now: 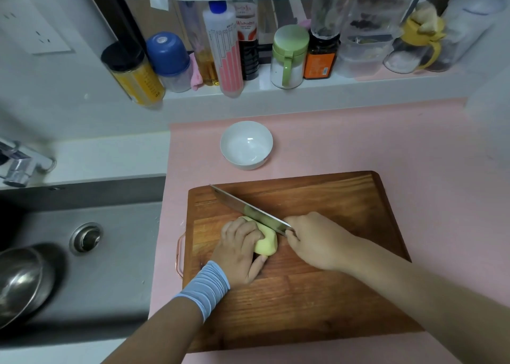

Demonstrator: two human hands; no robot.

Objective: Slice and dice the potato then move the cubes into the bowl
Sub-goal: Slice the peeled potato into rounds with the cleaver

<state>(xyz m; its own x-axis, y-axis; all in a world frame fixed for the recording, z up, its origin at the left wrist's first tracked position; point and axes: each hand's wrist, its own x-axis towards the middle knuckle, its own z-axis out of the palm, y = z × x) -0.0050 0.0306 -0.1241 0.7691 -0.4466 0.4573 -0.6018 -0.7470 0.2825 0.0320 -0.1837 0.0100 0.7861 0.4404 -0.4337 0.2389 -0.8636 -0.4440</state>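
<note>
- Wooden cutting board (331, 294) is being used on a pink mat (414, 156).
- Knife (248, 209) is being grasped by the right hand (317, 239), blade being pressed on the potato (266, 243).
- Potato is being clasped on the board by the left hand (240, 250).
- White bowl (234, 145) is being kept beyond the board.

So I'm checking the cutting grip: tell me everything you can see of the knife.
The knife has a long, broad, shiny steel blade whose flat side mirrors the pale yellow potato. It slants over the wooden cutting board from far left to near right, edge down against the potato's far side. The right hand grips its hidden handle. The left hand holds the potato beside the blade. Cut depth cannot be told.
</note>
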